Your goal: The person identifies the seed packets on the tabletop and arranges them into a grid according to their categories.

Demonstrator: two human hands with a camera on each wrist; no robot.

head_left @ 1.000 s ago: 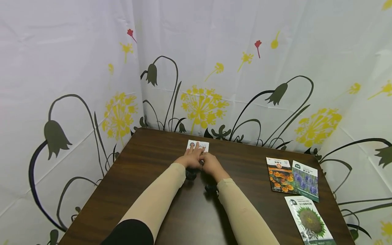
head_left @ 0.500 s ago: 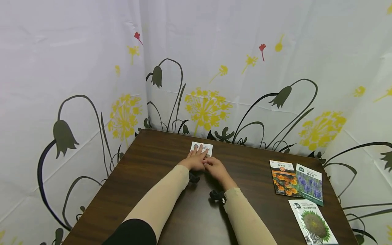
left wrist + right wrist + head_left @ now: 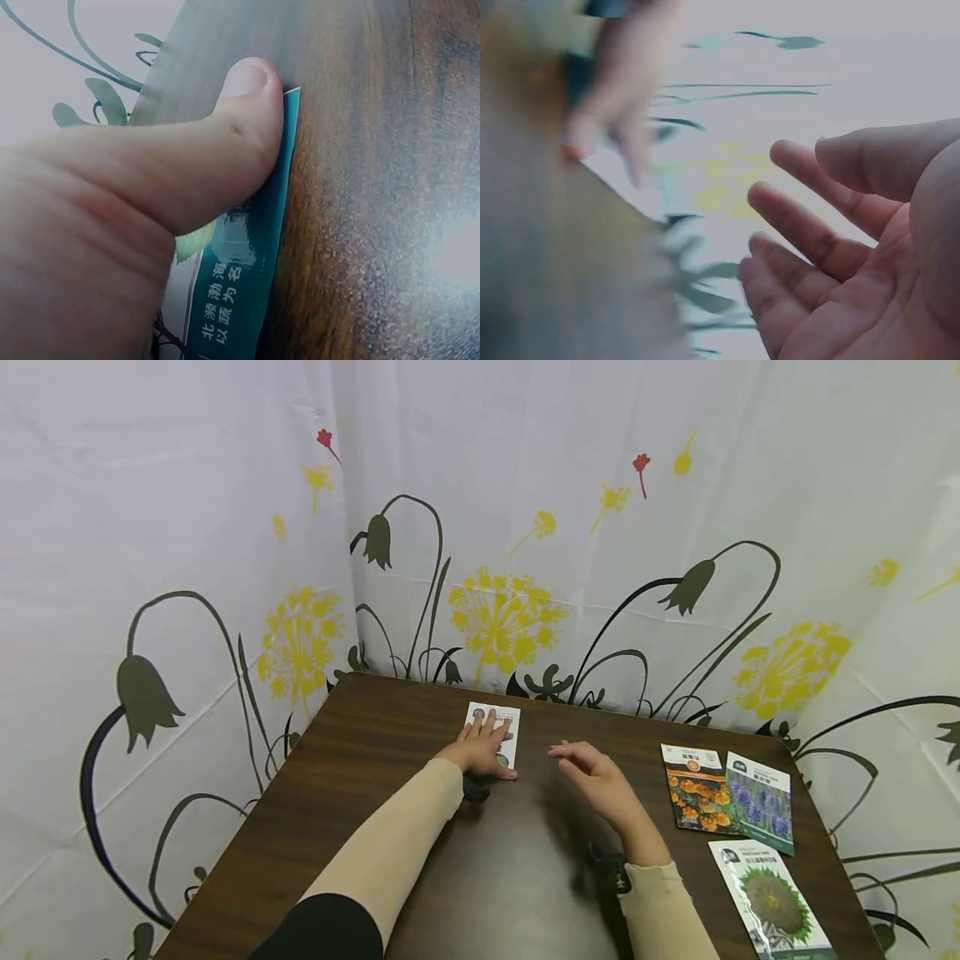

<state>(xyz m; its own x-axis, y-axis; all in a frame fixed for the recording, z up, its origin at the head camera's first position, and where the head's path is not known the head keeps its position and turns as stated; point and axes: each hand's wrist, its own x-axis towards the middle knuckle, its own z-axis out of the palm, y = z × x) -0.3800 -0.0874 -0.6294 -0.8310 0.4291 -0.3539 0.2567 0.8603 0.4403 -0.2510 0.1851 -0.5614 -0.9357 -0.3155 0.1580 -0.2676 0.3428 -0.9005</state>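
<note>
The left hand [image 3: 476,753] was unclenched, its fingers spread over the white packet [image 3: 512,741], which lay flat near the far edge of the desk [image 3: 405,727], closer to the far-left corner than the far-right. The thumb [image 3: 247,112] contacted the packet's teal band [image 3: 236,277]. The right hand [image 3: 600,781], released and loosely bent, hung above the desk near that packet. Along the right edge lay the orange-flower packet [image 3: 699,793] and purple-flower packet [image 3: 763,802], overlapping, with the green-fringed packet [image 3: 772,897] nearer the person (contents of all four were hidden).
</note>
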